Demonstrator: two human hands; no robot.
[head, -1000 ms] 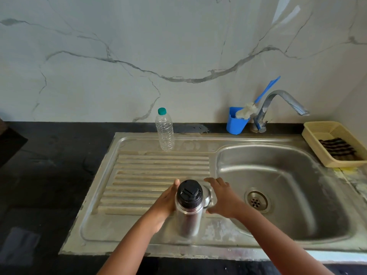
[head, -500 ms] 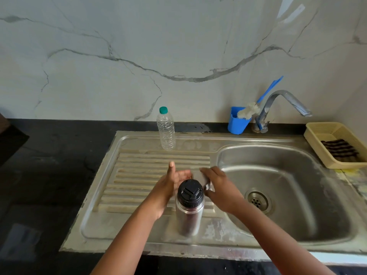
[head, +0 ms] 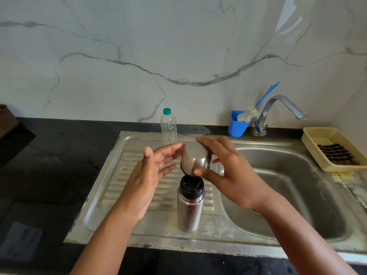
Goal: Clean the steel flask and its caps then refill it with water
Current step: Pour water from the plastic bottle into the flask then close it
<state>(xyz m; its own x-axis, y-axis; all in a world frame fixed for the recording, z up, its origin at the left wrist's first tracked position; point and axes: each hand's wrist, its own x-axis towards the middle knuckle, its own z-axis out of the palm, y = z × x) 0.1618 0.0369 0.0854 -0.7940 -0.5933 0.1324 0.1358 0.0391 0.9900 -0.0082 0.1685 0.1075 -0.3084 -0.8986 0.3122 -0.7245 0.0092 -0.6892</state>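
A: Where is the flask (head: 190,210) standing, and what is held?

B: The flask is set upright on the drainboard (head: 127,187), at the near part, just left of the basin (head: 288,187). The black inner cap (head: 191,187) is seen on its neck. The steel cup (head: 195,158) is held above it, apart from it, a little to the far side.

A: How is the cup gripped?

B: It is clamped by the right hand (head: 230,173), with the thumb on the near side and the fingers curled over the far side. The cup is tilted, so that its closed bottom is turned up and toward the camera and its open mouth is turned down and away. The left hand (head: 151,173) is kept with straight, spread fingers; its fingertips lie at the left side of the cup, but real contact cannot be told.

A: Which relation matters for the next move?

B: The long axis of the flask is vertical, and the inner cap lies directly below the grip. The left hand is nearer to the flask body and holds nothing, so probably the body can be steadied by it. The basin and the tap (head: 278,108) lie to the right, on the side of the hand which carries the cup.
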